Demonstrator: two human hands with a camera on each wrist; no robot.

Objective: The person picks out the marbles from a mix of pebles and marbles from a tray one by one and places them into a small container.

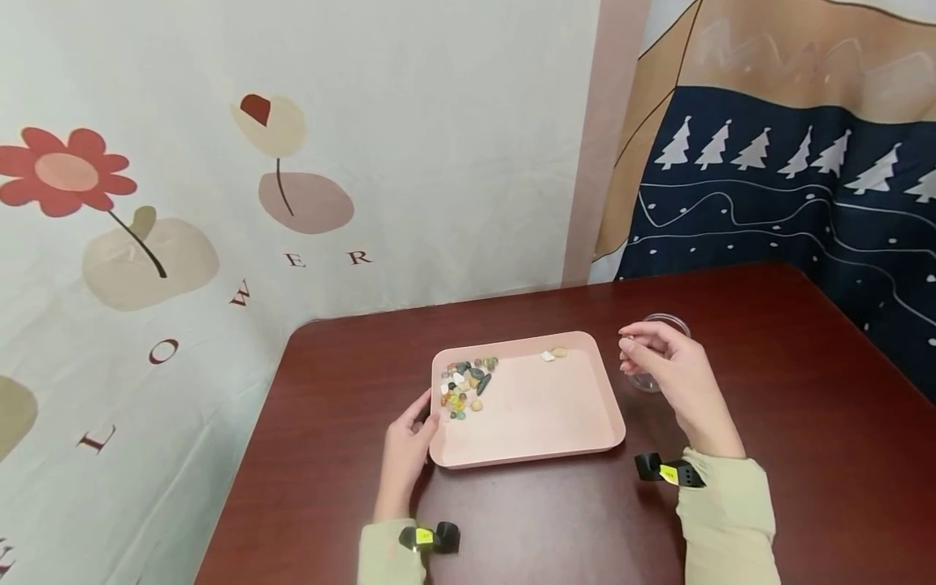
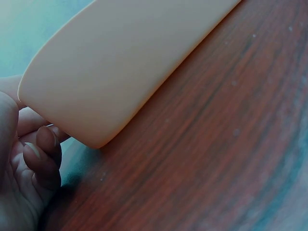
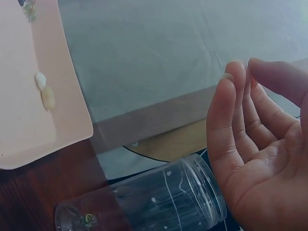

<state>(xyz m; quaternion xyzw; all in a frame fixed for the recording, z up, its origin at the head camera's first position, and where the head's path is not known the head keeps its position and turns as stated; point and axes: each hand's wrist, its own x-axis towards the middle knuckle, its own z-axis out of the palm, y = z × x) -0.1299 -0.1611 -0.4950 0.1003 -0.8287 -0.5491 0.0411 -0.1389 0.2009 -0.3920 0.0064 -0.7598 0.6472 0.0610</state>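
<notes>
My left hand (image 1: 404, 451) grips the near left edge of a pink tray (image 1: 541, 418), thumb at the rim and fingers at its outer side. Colourful pebbles and glass marbles (image 1: 477, 374) lie bunched at the tray's left end. A white pebble (image 1: 548, 356) and a tan pebble (image 1: 559, 352) lie together by the far wall. Beyond the tray's right side, my right hand (image 1: 680, 370) is raised above a clear jar (image 3: 154, 197), its thumb and fingertips pinching a small pebble (image 1: 630, 336), mostly hidden. Inside the jar, a marble (image 3: 90, 220) shows at the bottom.
A dark reddish wooden table (image 1: 541, 528) carries the tray and jar. Directly behind it hangs a pale curtain with flowers and letters (image 1: 439, 162), meeting a dark cloth with white trees (image 1: 790, 211) at the right. Both wrists wear black straps with cameras.
</notes>
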